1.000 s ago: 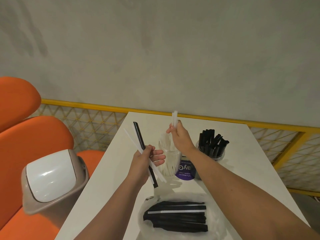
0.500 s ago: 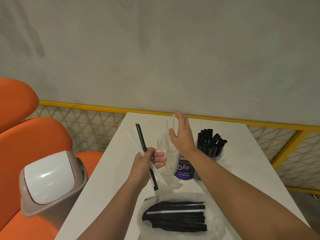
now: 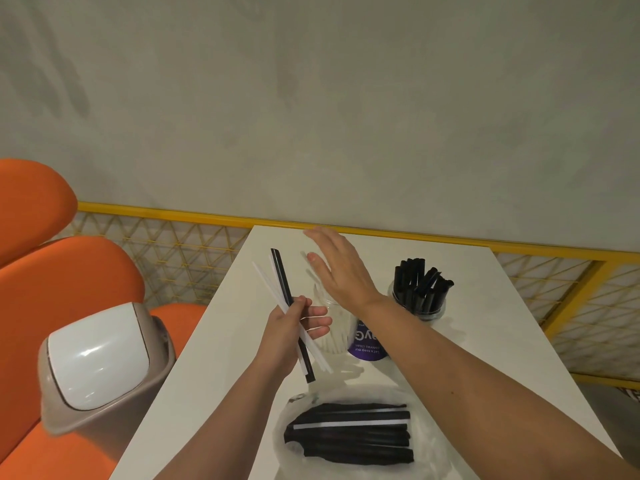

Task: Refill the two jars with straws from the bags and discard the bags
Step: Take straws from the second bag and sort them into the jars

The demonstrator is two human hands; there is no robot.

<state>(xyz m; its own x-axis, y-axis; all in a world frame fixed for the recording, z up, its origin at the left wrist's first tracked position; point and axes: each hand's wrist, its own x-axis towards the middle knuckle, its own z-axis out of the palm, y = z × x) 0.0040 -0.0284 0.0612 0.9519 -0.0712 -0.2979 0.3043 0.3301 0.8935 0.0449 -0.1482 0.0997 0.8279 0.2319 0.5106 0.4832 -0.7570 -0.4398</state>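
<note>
Gripping bundle of long black and white wrapped straws [image 3: 281, 280] in left hand [image 3: 289, 329], fingers curled round them, just left of clear jar of white straws [image 3: 336, 337]. Holding right hand [image 3: 341, 268] flat above that jar, fingers straight, nothing held. To right on white table [image 3: 485, 358]: clear jar of black straws [image 3: 420, 296]. At near edge: clear plastic bag of black straws [image 3: 349, 433].

White tabletop [image 3: 485, 358]. On it: clear jar of white straws [image 3: 334, 336]; purple container [image 3: 367, 344] just beside it; jar of black straws [image 3: 420, 306] to the right. Near edge: plastic bag [image 3: 349, 396] of black straws, lying flat.
</note>
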